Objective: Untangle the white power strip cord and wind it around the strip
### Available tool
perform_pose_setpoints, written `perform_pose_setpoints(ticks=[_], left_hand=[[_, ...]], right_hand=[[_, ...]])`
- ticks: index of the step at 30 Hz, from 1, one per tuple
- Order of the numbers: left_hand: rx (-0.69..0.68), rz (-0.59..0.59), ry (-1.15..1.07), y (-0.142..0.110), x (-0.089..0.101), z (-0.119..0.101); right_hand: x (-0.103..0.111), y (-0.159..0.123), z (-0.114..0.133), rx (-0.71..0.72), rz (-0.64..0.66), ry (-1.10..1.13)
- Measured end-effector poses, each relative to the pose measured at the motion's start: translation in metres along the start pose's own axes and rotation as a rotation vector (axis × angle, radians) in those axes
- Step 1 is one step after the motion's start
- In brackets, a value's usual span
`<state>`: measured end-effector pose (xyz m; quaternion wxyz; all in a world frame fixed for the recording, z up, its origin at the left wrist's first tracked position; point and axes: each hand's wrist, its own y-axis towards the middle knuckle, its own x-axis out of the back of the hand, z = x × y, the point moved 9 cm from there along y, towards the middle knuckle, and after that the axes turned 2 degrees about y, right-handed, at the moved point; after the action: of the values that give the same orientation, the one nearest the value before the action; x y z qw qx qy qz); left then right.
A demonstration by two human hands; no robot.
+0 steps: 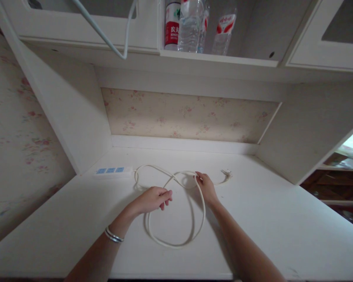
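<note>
A white power strip (114, 172) with blue sockets lies on the desk at the left. Its long white cord (204, 213) loops across the middle of the surface, crossing over itself. My left hand (155, 198), with a silver bangle at the wrist, is closed around the cord at the loop's left side. On the right, my right hand (204, 186) pinches the cord near the top of the loop. Past it, the cord's far end (228, 174) lies on the desk, its shape too blurred to make out. The large loop hangs between both hands toward the desk's front.
White desk (253, 235) with side panels and a floral wallpapered back (176, 115). Overhead, a cabinet shelf holds several clear bottles (191, 27) and a red-and-white can or bottle (172, 27). A pale cable (106, 39) dangles from the upper left cabinet.
</note>
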<state>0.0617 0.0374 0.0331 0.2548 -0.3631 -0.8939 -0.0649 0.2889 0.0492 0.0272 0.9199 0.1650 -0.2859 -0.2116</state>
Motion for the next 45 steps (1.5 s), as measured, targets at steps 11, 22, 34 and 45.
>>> perform_pose_setpoints(ticks=[11,22,34,45], left_hand=[[0.118,-0.175,-0.463,0.060,-0.034,-0.015],[-0.073,-0.159,-0.897,0.049,0.003,-0.018],[-0.247,-0.403,-1.043,0.016,0.078,-0.011],[-0.208,-0.478,-1.002,0.007,0.087,-0.013]], right_hand=[[-0.038,-0.025,0.058,0.257,0.158,0.101],[-0.001,-0.001,-0.005,-0.011,-0.033,-0.232],[0.023,0.007,-0.035,-0.136,-0.106,-0.415],[0.023,0.001,-0.013,-0.065,-0.055,-0.457]])
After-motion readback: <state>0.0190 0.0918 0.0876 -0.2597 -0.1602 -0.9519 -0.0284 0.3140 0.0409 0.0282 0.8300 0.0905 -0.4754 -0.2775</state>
